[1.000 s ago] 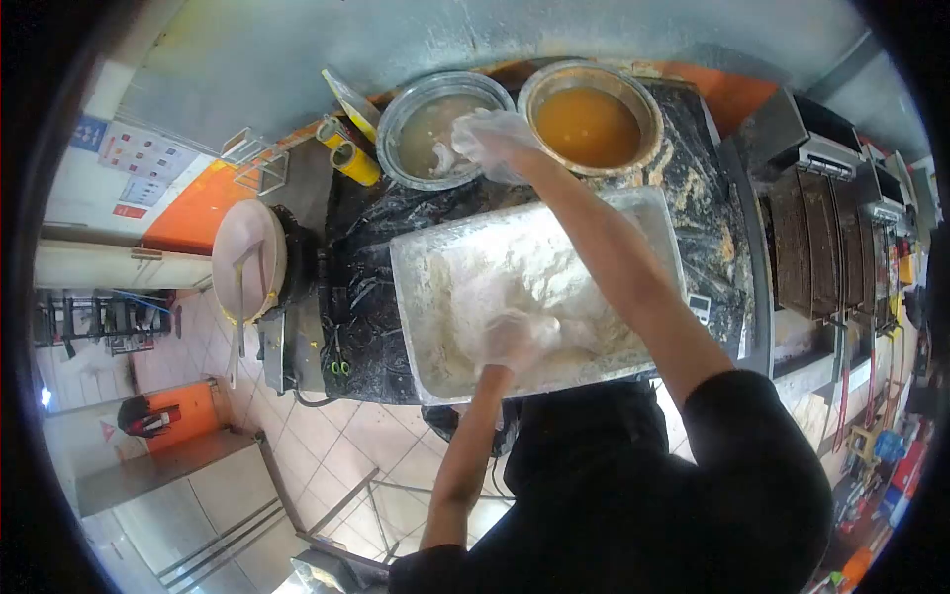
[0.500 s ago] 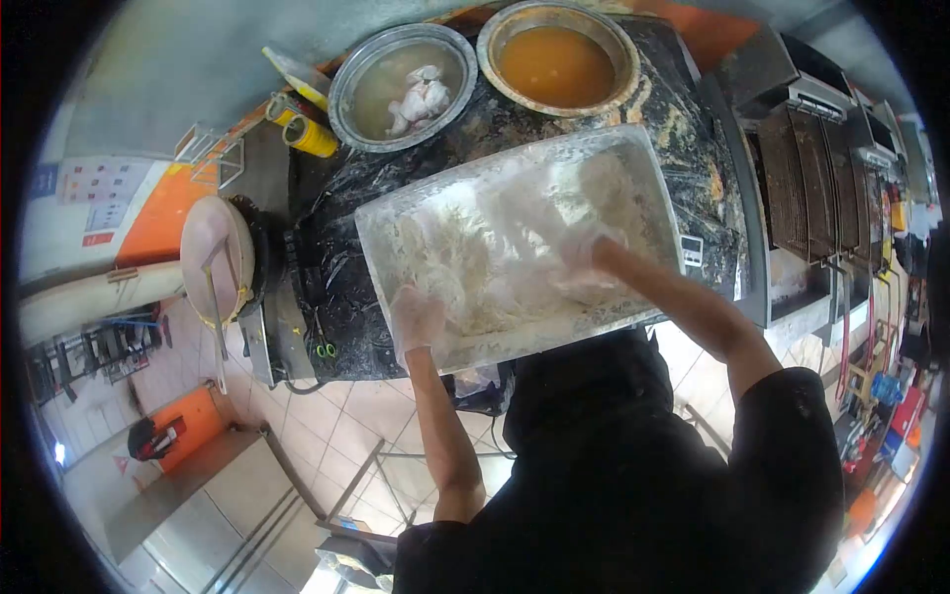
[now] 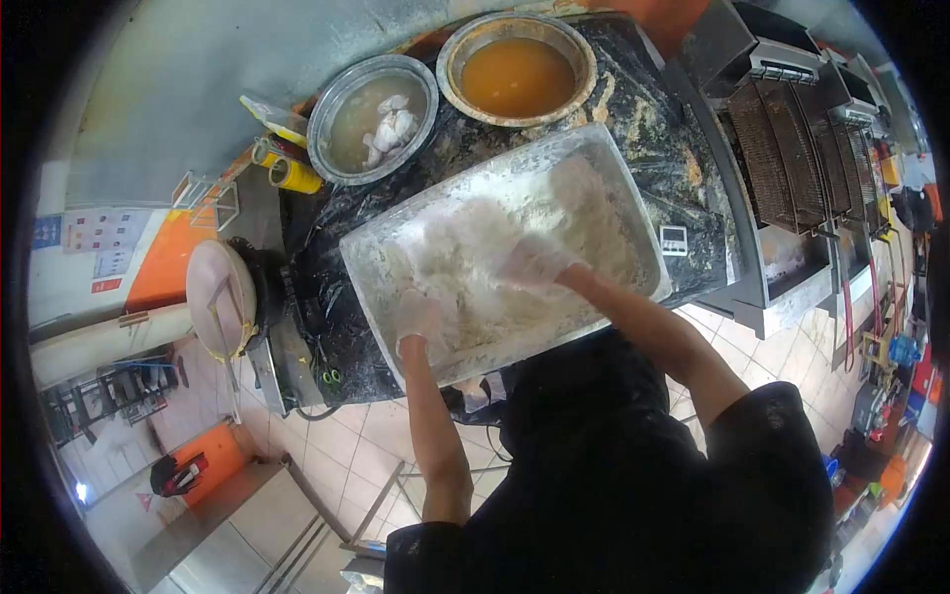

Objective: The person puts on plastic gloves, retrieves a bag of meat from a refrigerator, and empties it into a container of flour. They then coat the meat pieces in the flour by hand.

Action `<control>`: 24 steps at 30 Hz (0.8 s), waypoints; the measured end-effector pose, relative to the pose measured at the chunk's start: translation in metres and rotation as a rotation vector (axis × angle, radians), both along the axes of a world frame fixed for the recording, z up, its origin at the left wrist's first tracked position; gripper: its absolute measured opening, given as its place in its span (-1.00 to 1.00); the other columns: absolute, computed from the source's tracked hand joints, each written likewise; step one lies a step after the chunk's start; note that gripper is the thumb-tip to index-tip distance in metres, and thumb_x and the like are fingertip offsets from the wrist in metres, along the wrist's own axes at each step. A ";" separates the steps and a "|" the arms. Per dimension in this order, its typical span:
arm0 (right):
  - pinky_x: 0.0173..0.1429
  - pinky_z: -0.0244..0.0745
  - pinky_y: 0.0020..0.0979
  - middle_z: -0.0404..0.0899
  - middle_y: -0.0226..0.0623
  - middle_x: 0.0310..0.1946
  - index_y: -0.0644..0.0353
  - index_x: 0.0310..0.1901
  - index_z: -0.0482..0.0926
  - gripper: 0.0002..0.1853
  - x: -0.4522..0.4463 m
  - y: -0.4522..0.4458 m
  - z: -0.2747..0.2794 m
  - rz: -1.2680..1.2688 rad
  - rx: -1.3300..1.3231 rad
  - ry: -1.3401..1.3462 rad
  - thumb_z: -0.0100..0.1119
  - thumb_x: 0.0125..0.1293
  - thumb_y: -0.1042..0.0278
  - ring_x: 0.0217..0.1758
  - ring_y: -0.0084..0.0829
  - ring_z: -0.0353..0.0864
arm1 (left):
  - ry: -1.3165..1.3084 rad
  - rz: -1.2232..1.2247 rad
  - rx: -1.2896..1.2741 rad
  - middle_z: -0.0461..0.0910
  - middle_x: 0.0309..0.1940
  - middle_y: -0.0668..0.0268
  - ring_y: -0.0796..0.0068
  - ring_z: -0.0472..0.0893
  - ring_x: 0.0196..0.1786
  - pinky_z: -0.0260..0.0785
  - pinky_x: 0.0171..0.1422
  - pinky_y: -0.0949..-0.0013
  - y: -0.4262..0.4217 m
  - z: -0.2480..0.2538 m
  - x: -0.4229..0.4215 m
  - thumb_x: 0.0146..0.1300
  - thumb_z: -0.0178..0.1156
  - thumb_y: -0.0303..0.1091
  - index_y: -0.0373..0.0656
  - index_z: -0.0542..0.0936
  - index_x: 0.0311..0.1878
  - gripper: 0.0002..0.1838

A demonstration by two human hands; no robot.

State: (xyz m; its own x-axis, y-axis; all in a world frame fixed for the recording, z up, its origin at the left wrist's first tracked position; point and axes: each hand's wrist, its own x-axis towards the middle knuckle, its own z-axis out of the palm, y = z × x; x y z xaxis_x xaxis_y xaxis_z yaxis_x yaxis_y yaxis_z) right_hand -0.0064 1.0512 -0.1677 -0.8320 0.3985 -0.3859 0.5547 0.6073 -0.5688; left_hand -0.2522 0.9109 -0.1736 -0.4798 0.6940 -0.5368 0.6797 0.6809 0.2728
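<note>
A large rectangular metal tray (image 3: 629, 183) holds white flour (image 3: 594, 233) with pale, flour-covered lumps in it that I cannot clearly make out. My left hand (image 3: 421, 319), in a clear plastic glove, is down in the flour by the tray's left front corner. Nearer the middle, my right hand (image 3: 534, 262), gloved the same way, reaches over the flour with its fingers pointing left. Motion and flour blur the fingers of both hands, so whatever they may hold is hidden.
Behind the tray stand a metal bowl (image 3: 319, 141) with pale meat pieces in cloudy liquid and a basin (image 3: 586, 79) of orange-brown liquid. Scissors (image 3: 331, 376) and a small digital timer (image 3: 674, 241) flank the tray. Fryer baskets (image 3: 777, 148) are at the right.
My right hand has moved left, toward the tray's middle. My left hand has shifted slightly inward from the left wall. The camera view has turned a little.
</note>
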 end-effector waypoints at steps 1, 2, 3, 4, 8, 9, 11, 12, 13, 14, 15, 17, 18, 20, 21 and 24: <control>-0.11 0.54 -0.03 0.71 0.00 -0.25 0.21 -0.07 0.63 -0.58 0.007 0.008 0.033 -0.277 -0.076 0.064 0.04 0.29 0.03 -0.26 0.02 0.68 | 0.002 0.006 -0.005 0.67 0.01 -0.06 -0.09 0.66 0.04 0.49 0.14 0.07 -0.009 -0.029 -0.015 0.33 0.08 -0.17 -0.32 0.64 0.05 -0.57; -0.11 0.54 -0.03 0.71 0.00 -0.25 0.21 -0.07 0.63 -0.58 0.005 0.013 0.029 -0.271 -0.078 0.065 0.04 0.29 0.03 -0.26 0.02 0.68 | -0.237 -0.035 0.068 0.67 0.01 -0.06 -0.08 0.67 0.02 0.50 0.08 0.08 -0.022 -0.083 -0.042 0.33 0.08 -0.18 -0.33 0.64 0.05 -0.58; -0.06 0.55 -0.06 0.71 0.00 -0.21 0.17 -0.01 0.62 -0.57 0.002 0.021 0.019 -0.204 0.073 -0.003 0.05 0.29 0.02 -0.20 0.00 0.69 | -0.476 -0.077 0.145 0.68 0.01 -0.05 -0.07 0.67 0.00 0.51 0.03 0.08 -0.029 -0.112 -0.056 0.32 0.09 -0.20 -0.33 0.63 0.05 -0.59; 0.00 0.56 -0.08 0.71 0.01 -0.16 0.13 0.05 0.61 -0.56 -0.001 0.023 0.006 -0.139 0.227 -0.067 0.06 0.30 0.00 -0.15 -0.01 0.69 | -0.472 -0.075 0.148 0.68 0.01 -0.05 -0.07 0.67 0.00 0.51 0.03 0.08 -0.026 -0.108 -0.049 0.32 0.09 -0.20 -0.33 0.63 0.05 -0.59; 0.17 0.51 -0.13 0.64 0.04 0.03 0.03 0.20 0.54 -0.48 -0.041 -0.002 -0.044 -0.365 -0.024 0.239 -0.03 0.39 -0.12 0.06 -0.03 0.65 | -0.256 -0.255 0.117 0.65 -0.03 -0.19 -0.08 0.66 0.05 0.48 0.13 0.05 0.006 -0.049 0.001 0.29 0.08 -0.07 -0.39 0.66 -0.04 -0.50; 0.17 0.51 -0.13 0.64 0.04 0.03 0.03 0.20 0.54 -0.48 -0.044 -0.004 -0.030 -0.360 -0.021 0.245 -0.03 0.39 -0.12 0.06 -0.03 0.65 | -0.458 0.137 -0.022 0.65 -0.03 -0.19 -0.10 0.66 0.05 0.48 0.12 0.03 0.012 -0.032 0.011 0.27 0.10 -0.08 -0.39 0.66 -0.07 -0.51; 0.16 0.52 -0.12 0.65 0.03 0.02 0.07 0.19 0.53 -0.48 -0.044 -0.004 0.008 -0.152 -0.240 0.093 0.04 0.39 -0.12 0.05 -0.02 0.65 | -0.207 0.105 0.054 0.65 -0.06 -0.20 -0.12 0.65 0.05 0.48 0.11 0.01 0.018 -0.004 0.021 0.27 0.11 -0.10 -0.39 0.67 -0.09 -0.53; 0.16 0.52 -0.12 0.65 0.03 0.02 0.07 0.19 0.53 -0.48 -0.042 -0.005 0.022 -0.146 -0.241 0.094 0.04 0.39 -0.12 0.05 -0.02 0.65 | 0.040 0.076 0.123 0.65 -0.08 -0.22 -0.14 0.65 0.04 0.47 0.10 -0.02 0.018 0.012 0.025 0.26 0.12 -0.12 -0.39 0.67 -0.11 -0.55; 0.17 0.51 -0.12 0.65 0.06 0.02 0.14 0.18 0.51 -0.49 -0.039 -0.006 0.033 -0.262 -0.204 0.075 0.10 0.37 -0.06 0.06 -0.02 0.65 | 0.041 0.085 0.122 0.65 -0.08 -0.22 -0.14 0.65 0.04 0.47 0.10 -0.02 0.018 0.029 0.025 0.26 0.12 -0.12 -0.39 0.67 -0.11 -0.55; 0.18 0.50 -0.11 0.64 0.09 0.03 0.21 0.17 0.49 -0.49 -0.038 -0.008 0.038 -0.378 -0.168 0.058 0.16 0.35 0.00 0.07 -0.01 0.65 | 0.060 0.082 0.149 0.64 -0.07 -0.24 -0.17 0.64 0.05 0.47 0.10 -0.03 0.019 0.051 0.025 0.28 0.12 -0.14 -0.39 0.64 -0.04 -0.55; 0.18 0.50 -0.11 0.64 0.09 0.03 0.21 0.17 0.49 -0.49 -0.037 -0.011 0.025 -0.371 -0.170 0.058 0.16 0.35 0.00 0.07 -0.01 0.65 | 0.079 0.076 0.177 0.63 -0.06 -0.25 -0.20 0.63 0.05 0.46 0.11 -0.05 0.018 0.061 0.024 0.29 0.13 -0.15 -0.38 0.61 0.02 -0.55; -0.05 0.58 -0.12 0.66 0.10 -0.19 0.31 0.17 0.45 -0.56 -0.041 -0.013 -0.011 -0.486 0.013 0.493 0.11 0.45 0.13 -0.15 0.00 0.70 | 0.119 0.114 0.340 0.62 -0.04 -0.25 -0.20 0.62 0.07 0.45 0.13 -0.03 0.013 0.032 0.023 0.30 0.14 -0.16 -0.36 0.57 0.09 -0.54; -0.05 0.58 -0.12 0.66 0.10 -0.19 0.31 0.17 0.45 -0.56 -0.048 -0.018 -0.011 -0.482 0.016 0.496 0.11 0.45 0.13 -0.15 0.00 0.70 | 0.156 0.144 0.497 0.62 -0.03 -0.25 -0.20 0.62 0.09 0.44 0.16 -0.01 0.014 0.029 0.028 0.31 0.14 -0.17 -0.34 0.52 0.16 -0.52; -0.03 0.56 -0.11 0.66 0.11 -0.18 0.29 0.23 0.41 -0.59 -0.067 -0.034 -0.012 -0.586 -0.056 0.895 0.06 0.49 0.21 -0.15 -0.01 0.71 | 0.033 0.211 0.576 0.60 0.02 -0.23 -0.18 0.61 0.11 0.43 0.20 0.03 0.030 0.033 0.057 0.32 0.15 -0.17 -0.31 0.48 0.21 -0.50; -0.03 0.56 -0.11 0.66 0.11 -0.18 0.29 0.23 0.41 -0.59 -0.067 -0.033 -0.023 -0.584 -0.051 0.897 0.06 0.49 0.21 -0.15 -0.01 0.71 | -0.094 0.274 0.653 0.59 0.06 -0.22 -0.15 0.60 0.14 0.42 0.24 0.06 0.038 0.040 0.069 0.32 0.17 -0.17 -0.29 0.44 0.25 -0.48; -0.04 0.54 -0.11 0.64 0.13 -0.12 0.27 0.30 0.37 -0.58 -0.054 -0.021 -0.032 -0.653 0.039 0.649 0.02 0.51 0.26 -0.18 -0.07 0.71 | -0.229 0.374 0.720 0.57 0.10 -0.18 -0.10 0.58 0.19 0.39 0.30 0.11 0.033 -0.027 0.038 0.33 0.17 -0.14 -0.31 0.44 0.25 -0.46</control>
State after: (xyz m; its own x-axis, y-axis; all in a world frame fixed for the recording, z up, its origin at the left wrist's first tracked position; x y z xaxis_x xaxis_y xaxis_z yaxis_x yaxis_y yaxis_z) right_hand -0.0606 1.0303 -0.1996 -0.4861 0.8680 0.1013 0.3734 0.3111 -0.8740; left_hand -0.2142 0.9434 -0.2009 -0.6798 0.7207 -0.1360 0.3188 0.4573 0.8302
